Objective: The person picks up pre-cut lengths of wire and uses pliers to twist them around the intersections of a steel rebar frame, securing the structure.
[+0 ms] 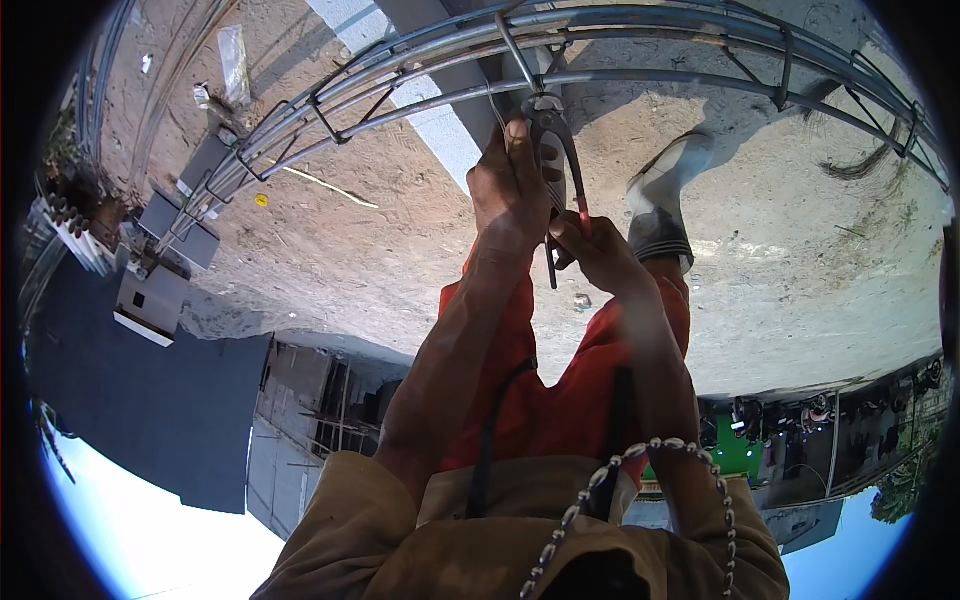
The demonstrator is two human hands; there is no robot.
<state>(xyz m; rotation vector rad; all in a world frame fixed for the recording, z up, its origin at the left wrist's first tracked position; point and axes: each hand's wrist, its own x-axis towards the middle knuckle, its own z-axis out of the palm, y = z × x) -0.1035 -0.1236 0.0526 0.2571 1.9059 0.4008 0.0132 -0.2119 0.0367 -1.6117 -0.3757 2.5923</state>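
A long cage of steel reinforcing bars (610, 76) arches across the top of the view, with cross ties along it. My right hand (600, 255) is closed round the handles of a pair of pincers (560, 130), partly red at the grip. Their jaws lie at the lower bar of the cage. Just left of the jaws, my left hand (508, 185) is closed, thumb toward the bar. A thin metal wire (495, 105) runs from its fingers up to the cage. What lies inside that fist is hidden.
Below the cage is sandy ground (340, 240). A rubber boot (665, 190) stands right of my hands. A pale strip (430, 125) slants past on the left. Grey box-shaped pieces (185, 230) stand under the cage's left end, near stacked pipes (80, 235).
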